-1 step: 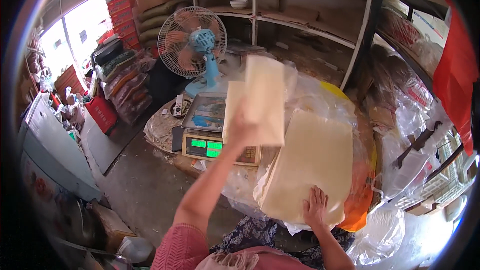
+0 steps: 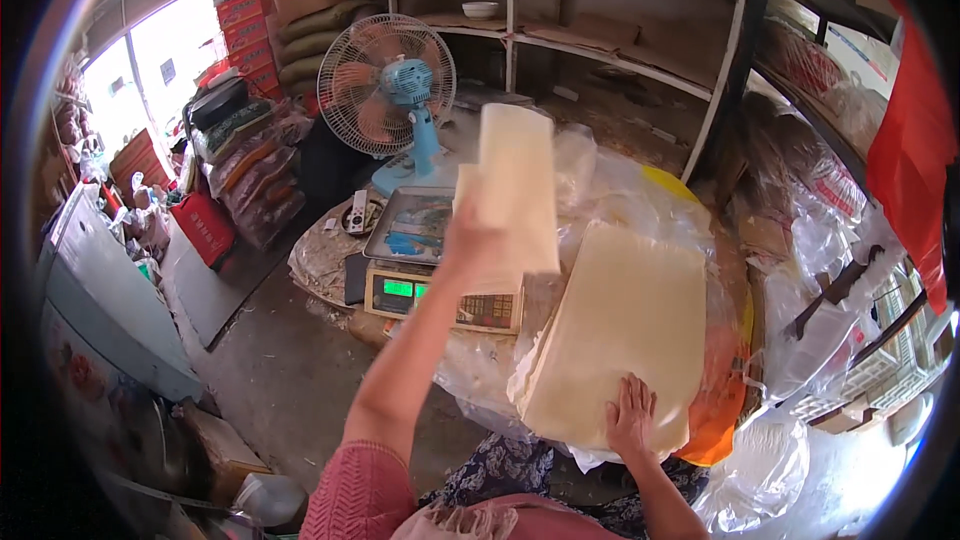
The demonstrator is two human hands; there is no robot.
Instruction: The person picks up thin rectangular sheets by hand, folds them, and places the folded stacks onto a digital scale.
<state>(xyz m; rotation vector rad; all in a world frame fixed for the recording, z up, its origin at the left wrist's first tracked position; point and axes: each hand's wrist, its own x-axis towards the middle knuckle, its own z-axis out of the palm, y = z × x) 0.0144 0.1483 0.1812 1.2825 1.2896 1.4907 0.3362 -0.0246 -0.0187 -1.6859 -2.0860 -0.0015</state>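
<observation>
My left hand is stretched out over the digital scale, closed on a folded pale-yellow sheet held upright, with motion blur along its edges. Part of a second pale piece shows behind my fingers, and I cannot tell whether it is the same sheet. The scale's metal pan is partly hidden behind the sheet. My right hand lies flat with fingers spread on the near right part of a stack of large pale-yellow sheets. The stack's left edges are uneven and layered.
A blue desk fan stands behind the scale. A remote control lies in a dish left of the pan. Clear plastic covers the tabletop. Shelves rise behind, plastic-wrapped goods stand right, and a red bag sits at left.
My left hand has moved slightly to the left with the folded sheet, which now covers more of the scale's display. My right hand has stayed in place on the stack.
</observation>
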